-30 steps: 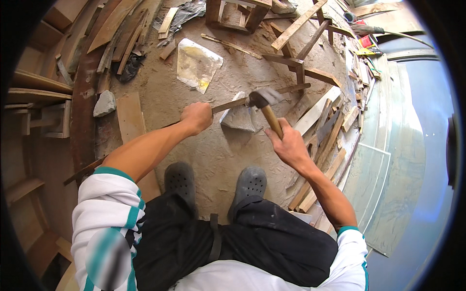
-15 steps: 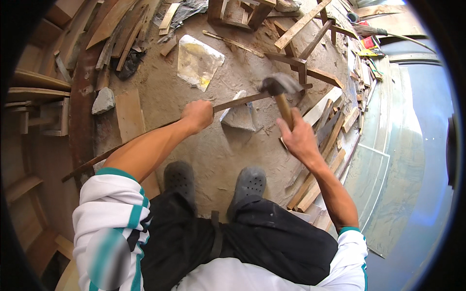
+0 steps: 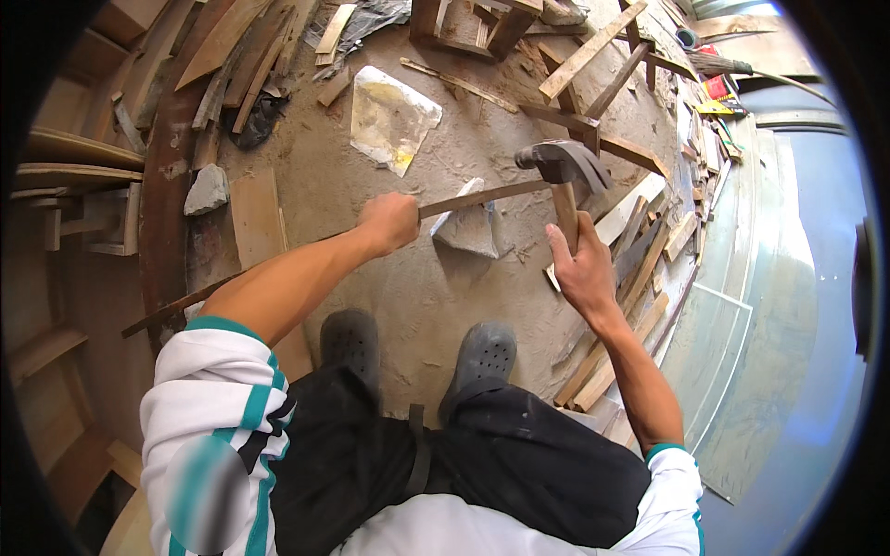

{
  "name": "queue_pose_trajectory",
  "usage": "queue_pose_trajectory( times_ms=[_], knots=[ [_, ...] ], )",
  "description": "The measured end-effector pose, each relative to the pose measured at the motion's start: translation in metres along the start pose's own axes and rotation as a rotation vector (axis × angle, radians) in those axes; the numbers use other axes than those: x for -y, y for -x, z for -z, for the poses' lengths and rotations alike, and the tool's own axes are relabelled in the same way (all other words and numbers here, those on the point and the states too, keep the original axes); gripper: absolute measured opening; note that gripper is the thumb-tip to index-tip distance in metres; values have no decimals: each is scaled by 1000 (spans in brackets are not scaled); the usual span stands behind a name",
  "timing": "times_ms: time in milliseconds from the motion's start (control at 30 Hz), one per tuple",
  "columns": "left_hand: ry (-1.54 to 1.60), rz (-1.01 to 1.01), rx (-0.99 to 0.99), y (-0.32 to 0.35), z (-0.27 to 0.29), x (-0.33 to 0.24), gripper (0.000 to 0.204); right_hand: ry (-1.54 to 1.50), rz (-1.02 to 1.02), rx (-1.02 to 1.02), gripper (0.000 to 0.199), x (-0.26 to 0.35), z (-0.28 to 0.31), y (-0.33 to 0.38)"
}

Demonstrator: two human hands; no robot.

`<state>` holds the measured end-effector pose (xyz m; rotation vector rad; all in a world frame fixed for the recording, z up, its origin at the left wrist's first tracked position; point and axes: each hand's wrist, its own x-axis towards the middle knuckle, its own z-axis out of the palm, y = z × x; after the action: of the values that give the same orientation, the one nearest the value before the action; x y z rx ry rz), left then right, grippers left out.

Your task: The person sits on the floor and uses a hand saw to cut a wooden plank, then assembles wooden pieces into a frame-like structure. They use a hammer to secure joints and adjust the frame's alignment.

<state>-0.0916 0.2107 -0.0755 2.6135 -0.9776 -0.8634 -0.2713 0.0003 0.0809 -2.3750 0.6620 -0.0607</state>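
My left hand [image 3: 389,221] is closed round a long, thin wooden strip [image 3: 482,197]. The strip slants from the lower left, partly behind my left forearm, toward the upper right. A white-grey chunk of concrete or stone [image 3: 471,232] lies under it, just right of the left fist. My right hand [image 3: 584,264] grips the wooden handle of a claw hammer [image 3: 561,165], thumb along the handle. Its dark metal head is up by the strip's far end and hides that end. I cannot tell whether the head touches the strip.
Wooden frames [image 3: 593,120] stand ahead on the dusty floor, near a stained pale sheet [image 3: 394,120]. Scrap boards [image 3: 640,269] are piled at right beside glass-like panels [image 3: 769,278]. Planks [image 3: 232,56] and a pale stone [image 3: 206,191] lie at left. My grey clogs [image 3: 482,352] are below.
My right hand and the hammer have shifted slightly right, and the hammer head is less blurred. My left hand keeps its grip on the strip. The whole view has slid a little.
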Motion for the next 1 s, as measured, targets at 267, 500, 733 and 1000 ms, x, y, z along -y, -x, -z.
queue_pose_trajectory(
  times_ms=[267, 500, 733, 1000],
  knots=[
    [-19, -51, -6, 1, -2, 1, 22, 193, -234, 279, 39, -31, -12, 16],
    [-5, 1, 35, -1, 8, -5, 22, -59, -5, -26, 35, 0, 10, 3],
    [-14, -4, 58, -3, 6, -13, 22, 218, -23, 238, 31, -71, -29, 30],
    [2, 31, 35, -1, 4, -13, 23, -138, 153, -4, 23, 7, 0, 13]
  ],
)
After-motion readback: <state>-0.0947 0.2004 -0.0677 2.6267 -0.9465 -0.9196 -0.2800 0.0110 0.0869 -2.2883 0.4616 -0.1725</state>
